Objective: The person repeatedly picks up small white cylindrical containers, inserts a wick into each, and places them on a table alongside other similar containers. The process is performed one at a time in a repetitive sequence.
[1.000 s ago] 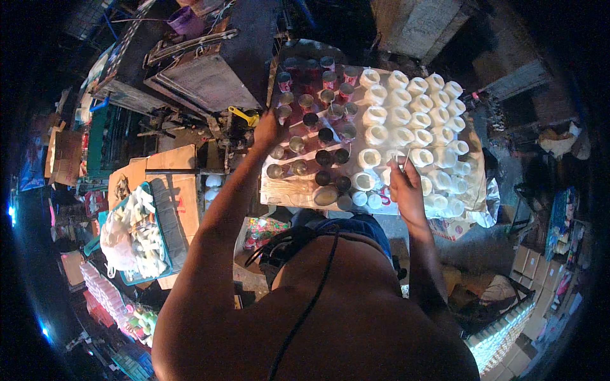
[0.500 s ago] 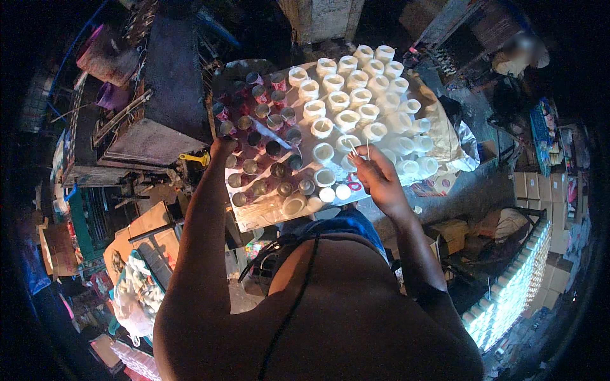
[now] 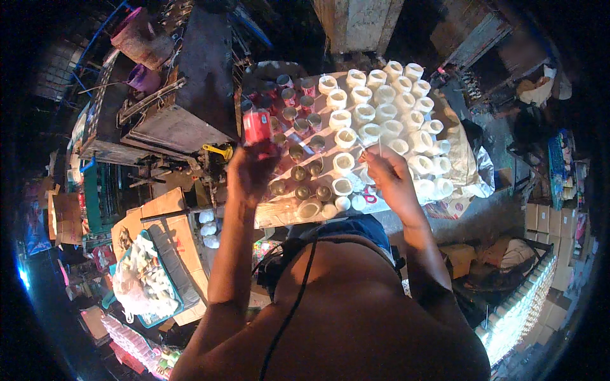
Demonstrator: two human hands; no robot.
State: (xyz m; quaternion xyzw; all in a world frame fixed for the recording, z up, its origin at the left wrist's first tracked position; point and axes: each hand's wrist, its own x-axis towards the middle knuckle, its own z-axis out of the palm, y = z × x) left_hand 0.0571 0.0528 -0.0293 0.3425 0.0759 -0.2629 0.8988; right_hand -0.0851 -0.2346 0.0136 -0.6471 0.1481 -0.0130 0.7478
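Note:
My left hand (image 3: 250, 170) is raised over the left side of the table, closed round a red cup (image 3: 257, 126) with a small white patch. Below and beside it stand several dark, open cups (image 3: 296, 152), some with red sides. My right hand (image 3: 389, 174) hovers over the front middle of the table, its fingers pinching thin white sticks (image 3: 362, 151). Around that hand are rows of round white pots (image 3: 346, 138) with open tops. Near its wrist lies a pair of scissors with red handles (image 3: 368, 195), partly covered.
The table (image 3: 273, 216) has a few small white round pieces (image 3: 343, 203) along its front edge. A dark metal cabinet (image 3: 200, 89) stands to the left, with a yellow-handled tool (image 3: 218, 150) beside it. Lower left, a green tray (image 3: 159, 311) holds white pieces on cardboard.
My left hand has come up and nearer from the far left cups, now with the red cup in it. My right hand stays pinched on the sticks over the pots. The whole view has shifted.

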